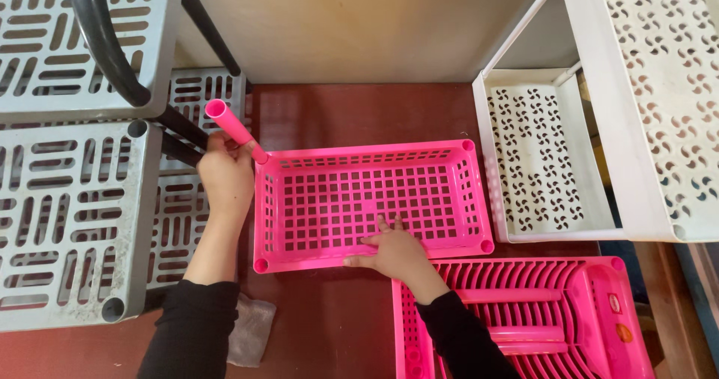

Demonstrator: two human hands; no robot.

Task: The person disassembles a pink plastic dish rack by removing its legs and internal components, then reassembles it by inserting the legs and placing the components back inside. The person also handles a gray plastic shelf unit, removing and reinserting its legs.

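A pink slotted basket shelf [457, 199] lies flat on the dark red floor in the middle. My left hand [225, 177] grips a pink tube leg [228, 124] and holds its lower end at the basket's far left corner socket. My right hand [393, 252] rests flat, fingers spread, on the basket's near rim and bottom grid, pressing it down. Both arms wear black sleeves.
A grey slotted rack [67, 214] with black tube legs [105, 42] stands at the left. A cream rack [651, 102] stands at the right. Another pink tray [539, 319] with loose pink tubes lies at the lower right. A grey cloth [251, 330] lies by my left arm.
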